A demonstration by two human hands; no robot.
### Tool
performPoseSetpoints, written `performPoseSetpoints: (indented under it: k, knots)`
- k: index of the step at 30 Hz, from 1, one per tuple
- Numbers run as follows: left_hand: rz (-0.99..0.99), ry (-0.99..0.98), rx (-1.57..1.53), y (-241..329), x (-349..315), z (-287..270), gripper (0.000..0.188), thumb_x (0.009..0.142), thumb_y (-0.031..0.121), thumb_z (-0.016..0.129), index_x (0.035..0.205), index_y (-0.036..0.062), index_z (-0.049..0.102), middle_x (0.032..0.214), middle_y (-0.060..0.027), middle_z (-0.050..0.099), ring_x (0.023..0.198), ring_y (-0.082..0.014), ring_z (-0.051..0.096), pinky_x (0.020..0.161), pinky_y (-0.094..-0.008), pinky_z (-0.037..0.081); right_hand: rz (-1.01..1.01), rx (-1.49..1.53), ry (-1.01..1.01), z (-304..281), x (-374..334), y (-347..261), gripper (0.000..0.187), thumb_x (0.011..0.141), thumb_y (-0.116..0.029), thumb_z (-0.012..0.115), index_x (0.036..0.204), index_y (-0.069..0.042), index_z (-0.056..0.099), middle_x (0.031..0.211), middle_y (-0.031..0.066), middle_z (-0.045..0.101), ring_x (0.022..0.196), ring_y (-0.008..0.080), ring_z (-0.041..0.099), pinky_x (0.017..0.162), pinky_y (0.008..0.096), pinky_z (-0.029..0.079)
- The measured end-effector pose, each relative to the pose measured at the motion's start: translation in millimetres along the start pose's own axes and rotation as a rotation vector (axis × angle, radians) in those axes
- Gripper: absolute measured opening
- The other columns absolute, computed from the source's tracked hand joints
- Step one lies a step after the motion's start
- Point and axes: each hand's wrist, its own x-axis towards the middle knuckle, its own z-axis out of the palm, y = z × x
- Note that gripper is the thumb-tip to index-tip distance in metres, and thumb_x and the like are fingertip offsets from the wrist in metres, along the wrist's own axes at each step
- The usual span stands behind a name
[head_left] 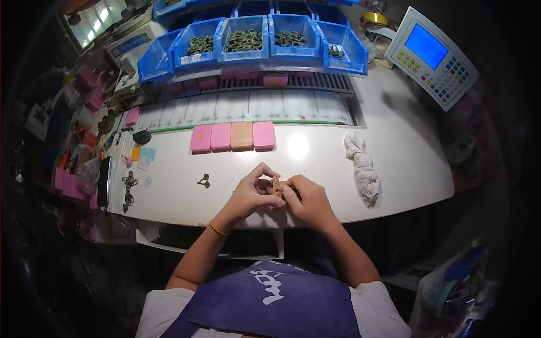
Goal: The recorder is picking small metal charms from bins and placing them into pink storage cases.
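Observation:
Close to the table's front edge, my left hand (248, 194) and my right hand (310, 203) meet around a small flat tan piece (276, 185). The left thumb and fingers pinch it from one side, and the right fingers press on it from the other. My fingers cover most of it, so its full shape is hidden. To the left of my hands lies a small dark green ring-like piece (204, 180). Beyond them stand pink blocks (201, 139) and a tan block (242, 138), side by side in a row.
Blue bins (245, 54) holding green pieces line the back, above a white lined panel (236, 109). A twisted white cloth (363, 169) lies at right, below a control panel with a blue screen (426, 47). Small green parts (129, 191) and paper slips (147, 154) sit at left.

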Motion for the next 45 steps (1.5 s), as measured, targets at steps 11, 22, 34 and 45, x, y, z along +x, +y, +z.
performPoseSetpoints:
  k: [11,22,34,45]
  knots:
    - [0.273,0.547,0.38,-12.5,-22.5,-26.1,0.039,0.09,0.005,0.067,0.127,0.0025,0.053,0.098,-0.007,0.062,0.082,-0.0127,0.061,0.07,-0.026,0.051,0.445,0.431,0.1,17.5,-17.5,-3.5,0.029,0.105,-0.027,0.049,0.097,0.0,0.057,0.078,0.0131,0.069,0.065,0.0196,0.069,0.056,0.0335,0.052]
    - [0.349,0.403,1.214,-27.5,-23.6,14.3,0.115,0.069,0.051,0.085,0.15,-0.0085,0.03,0.156,-0.031,0.029,0.146,-0.0463,0.026,0.12,-0.0479,0.026,0.514,0.581,0.145,4.4,-12.0,7.1,0.03,0.105,-0.029,0.054,0.101,0.0,0.06,0.076,0.0102,0.067,0.061,0.0133,0.067,0.047,0.0248,0.047]
    - [0.272,0.409,1.268,-24.2,-29.8,5.3,0.138,0.058,0.062,0.087,0.153,-0.0121,0.017,0.155,-0.0285,0.035,0.142,-0.0369,0.039,0.12,-0.0533,0.021,0.101,-0.7,0.25,-90.1,-10.6,51.9,0.057,0.08,-0.003,0.061,0.136,-0.01,0.057,0.14,0.0133,0.057,0.101,0.034,0.06,0.09,0.0431,0.052]
    - [0.306,0.459,1.309,-32.1,-34.7,4.7,0.133,0.065,0.055,0.084,0.153,-0.012,0.011,0.152,-0.0288,0.039,0.141,-0.0358,0.042,0.12,-0.0522,0.023,-0.371,-0.417,-0.043,-1.9,11.7,-31.0,0.05,0.076,-0.013,0.067,0.126,-0.016,0.065,0.134,0.0065,0.062,0.074,0.0271,0.06,0.066,0.0395,0.052]
